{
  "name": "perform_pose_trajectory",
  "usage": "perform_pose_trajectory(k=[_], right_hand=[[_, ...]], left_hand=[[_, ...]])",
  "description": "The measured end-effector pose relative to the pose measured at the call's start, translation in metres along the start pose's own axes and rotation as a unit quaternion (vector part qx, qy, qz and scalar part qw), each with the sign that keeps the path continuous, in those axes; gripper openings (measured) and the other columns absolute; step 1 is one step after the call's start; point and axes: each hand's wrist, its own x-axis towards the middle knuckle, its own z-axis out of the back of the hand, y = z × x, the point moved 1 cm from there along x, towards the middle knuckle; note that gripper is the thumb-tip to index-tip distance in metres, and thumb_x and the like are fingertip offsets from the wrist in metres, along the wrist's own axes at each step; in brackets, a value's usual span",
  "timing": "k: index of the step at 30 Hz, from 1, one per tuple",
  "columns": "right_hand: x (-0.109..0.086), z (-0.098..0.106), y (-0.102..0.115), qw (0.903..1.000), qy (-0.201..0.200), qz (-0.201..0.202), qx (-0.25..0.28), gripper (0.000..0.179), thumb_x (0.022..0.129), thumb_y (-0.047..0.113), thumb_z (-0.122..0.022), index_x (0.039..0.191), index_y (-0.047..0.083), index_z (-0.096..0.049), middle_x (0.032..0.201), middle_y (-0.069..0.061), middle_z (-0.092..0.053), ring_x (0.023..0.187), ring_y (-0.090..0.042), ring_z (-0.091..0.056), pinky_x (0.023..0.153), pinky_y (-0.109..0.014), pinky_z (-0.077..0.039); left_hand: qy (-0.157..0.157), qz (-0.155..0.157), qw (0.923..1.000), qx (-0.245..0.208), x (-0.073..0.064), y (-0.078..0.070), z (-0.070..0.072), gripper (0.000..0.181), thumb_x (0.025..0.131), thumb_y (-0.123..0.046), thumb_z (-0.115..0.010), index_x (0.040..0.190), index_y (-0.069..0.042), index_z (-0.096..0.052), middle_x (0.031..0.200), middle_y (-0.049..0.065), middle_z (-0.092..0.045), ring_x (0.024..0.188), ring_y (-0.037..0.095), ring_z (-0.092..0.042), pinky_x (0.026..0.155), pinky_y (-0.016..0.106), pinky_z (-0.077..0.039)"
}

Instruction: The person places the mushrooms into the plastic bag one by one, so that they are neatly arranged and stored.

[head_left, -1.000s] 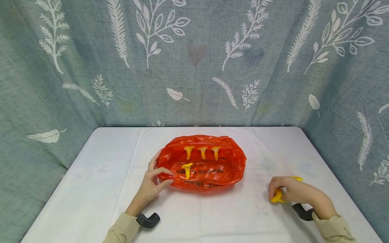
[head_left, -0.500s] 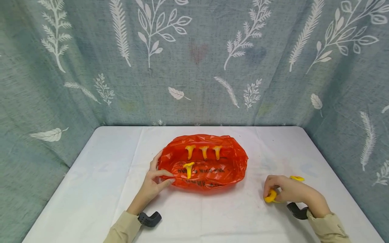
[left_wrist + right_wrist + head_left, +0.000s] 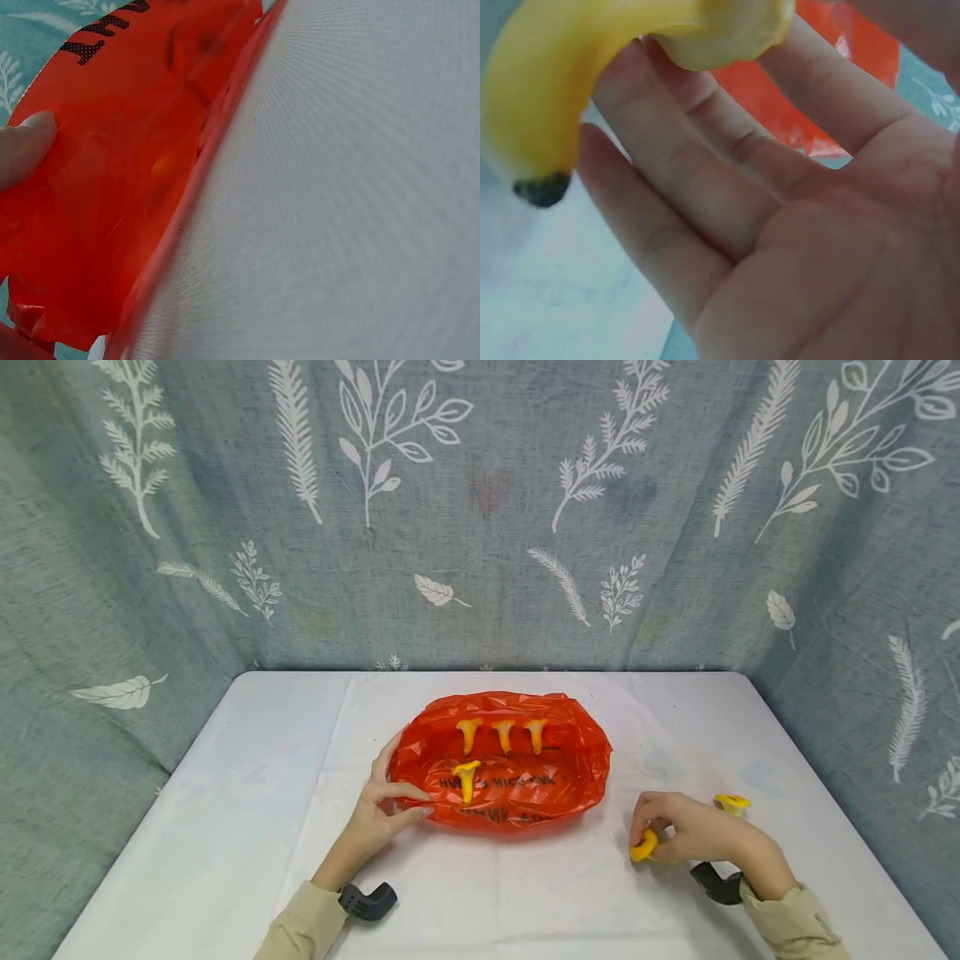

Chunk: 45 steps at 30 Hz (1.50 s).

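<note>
My left hand [image 3: 378, 806] holds the near-left rim of an open red plastic bag [image 3: 581, 760], thumb outside and fingers at the mouth. In the left wrist view, the thumb [image 3: 28, 148] presses against the bag's red film [image 3: 112, 150], which has dark lettering. Over the table's right side, my right hand [image 3: 697, 828] pinches a yellow chanterelle mushroom [image 3: 643, 847] by its cap. The right wrist view shows this mushroom's [image 3: 536, 97] curved stem with a dark tip. Several similar mushrooms [image 3: 466, 779] lie inside the bag, three in a row at the back.
Another yellow mushroom [image 3: 732, 804] is on the table behind the right hand. A white cloth covers the table [image 3: 555, 893]. A grey-green curtain [image 3: 480, 593] with white leaf prints hangs around its back and sides.
My right hand has moved left toward the bag with the mushroom in it, uncovering more of the other mushroom on the table. My left hand and the bag stay in place.
</note>
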Motion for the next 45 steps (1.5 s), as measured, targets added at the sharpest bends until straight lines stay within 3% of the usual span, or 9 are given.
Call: perform_pose_trajectory(k=[13,22,29,38,45], right_hand=[[0.016,-0.007,0.021,0.9952,-0.022,0.095,-0.011,0.03,0.08,-0.002,-0.072,0.098,0.022,-0.072,0.097,0.004,-0.06,0.087,-0.008,-0.06,0.078,-0.03,-0.056],[0.031,-0.012,0.036,0.9866,-0.071,0.142,-0.037,0.031,0.082,-0.001,-0.074,0.102,0.023,-0.072,0.1,0.005,-0.059,0.09,-0.008,-0.06,0.079,-0.034,-0.056],[0.042,-0.017,0.046,0.9846,-0.097,0.14,-0.04,0.03,0.082,0.001,-0.075,0.102,0.024,-0.072,0.1,0.007,-0.057,0.091,-0.009,-0.06,0.081,-0.032,-0.057],[0.052,-0.02,0.064,0.9872,-0.11,0.116,-0.001,0.025,0.086,0.005,-0.073,0.101,0.024,-0.073,0.102,0.006,-0.058,0.092,-0.012,-0.061,0.083,-0.033,-0.057],[0.068,-0.021,0.077,0.9802,-0.171,0.099,-0.013,0.024,0.087,0.007,-0.074,0.104,0.022,-0.072,0.108,0.01,-0.067,0.095,-0.011,-0.062,0.077,-0.038,-0.056]], left_hand=[[0.003,-0.009,0.9999,0.008,0.0,0.0,0.0,0.022,0.075,0.008,-0.079,0.089,-0.009,-0.078,0.163,0.01,-0.014,0.148,0.032,-0.01,0.11,0.07,-0.008],[0.002,-0.007,0.9999,0.014,-0.001,0.002,0.0,0.022,0.076,0.007,-0.079,0.089,-0.01,-0.078,0.163,0.01,-0.015,0.148,0.031,-0.01,0.11,0.07,-0.008],[-0.002,-0.012,0.9998,0.014,0.0,0.001,0.0,0.022,0.076,0.008,-0.079,0.089,-0.01,-0.078,0.163,0.011,-0.015,0.148,0.032,-0.01,0.11,0.07,-0.008],[-0.001,-0.009,0.9998,0.02,-0.001,0.0,0.0,0.021,0.077,0.006,-0.079,0.089,-0.011,-0.078,0.163,0.01,-0.015,0.148,0.032,-0.01,0.11,0.071,-0.008],[0.001,-0.004,0.9998,0.02,-0.001,0.002,0.001,0.022,0.076,0.006,-0.079,0.089,-0.012,-0.078,0.163,0.009,-0.014,0.148,0.031,-0.009,0.109,0.07,-0.007]])
